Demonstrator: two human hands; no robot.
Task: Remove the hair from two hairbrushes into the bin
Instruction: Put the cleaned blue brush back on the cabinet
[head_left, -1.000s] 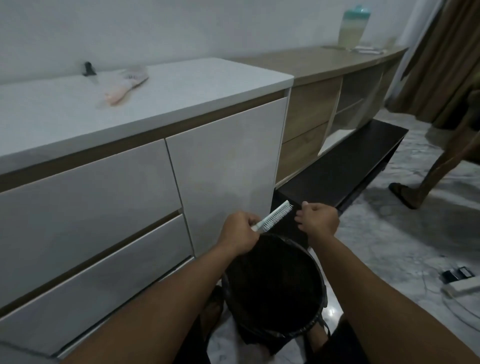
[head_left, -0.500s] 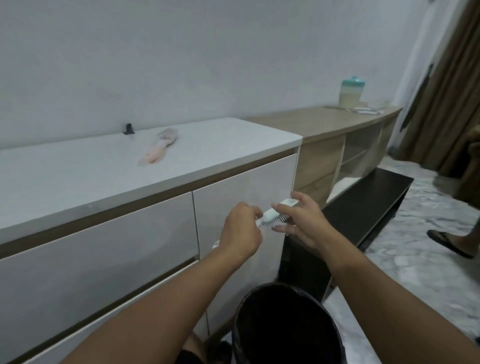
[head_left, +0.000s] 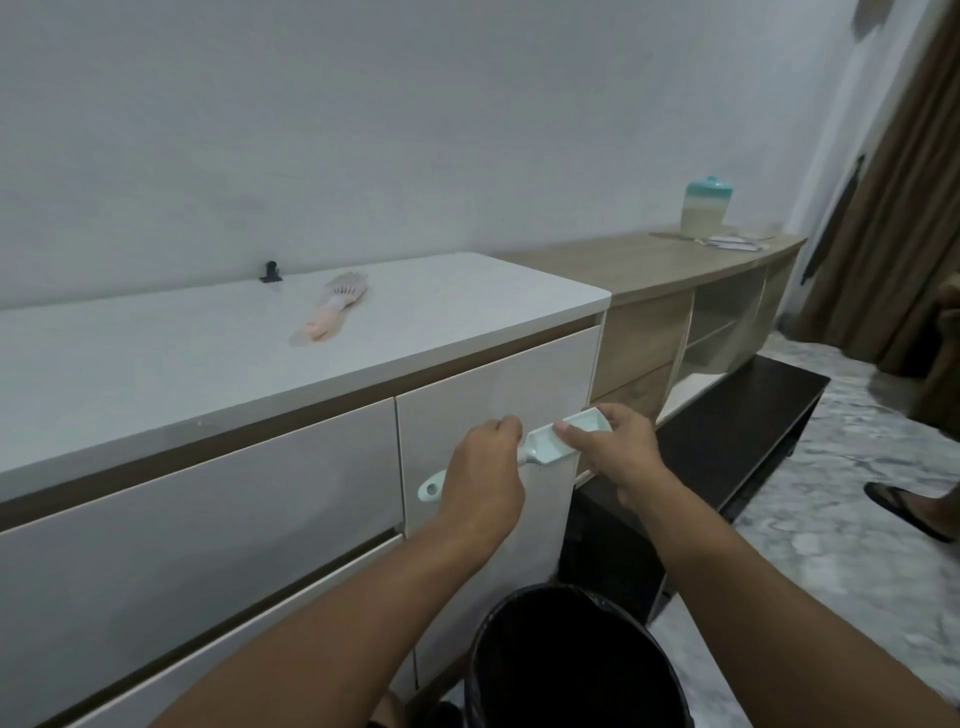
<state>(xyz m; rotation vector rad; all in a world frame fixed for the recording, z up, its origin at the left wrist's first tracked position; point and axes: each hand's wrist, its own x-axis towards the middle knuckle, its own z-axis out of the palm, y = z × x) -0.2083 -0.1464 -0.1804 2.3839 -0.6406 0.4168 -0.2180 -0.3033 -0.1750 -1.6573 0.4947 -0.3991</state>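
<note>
I hold a pale mint hairbrush (head_left: 550, 441) in front of the white cabinet, its smooth back toward me and its bristles hidden. My left hand (head_left: 485, 475) is closed around the handle, whose end with a hole sticks out to the left. My right hand (head_left: 610, 449) grips the brush head, thumb on top. A pink hairbrush (head_left: 332, 309) lies bristles up on the white cabinet top (head_left: 156, 358). The black bin (head_left: 571, 660) stands on the floor below my hands, its inside dark.
A low black bench (head_left: 727, 431) runs along the floor at right. A wooden counter (head_left: 649, 265) carries a teal-lidded jar (head_left: 706, 208) and papers. Another person's sandalled foot (head_left: 909, 509) is at the far right, by brown curtains (head_left: 893, 208).
The view has tilted up from the bin. Both hands rose with the mint brush. My right hand went from touching the bristles to gripping the head, and the brush turned its back toward me.
</note>
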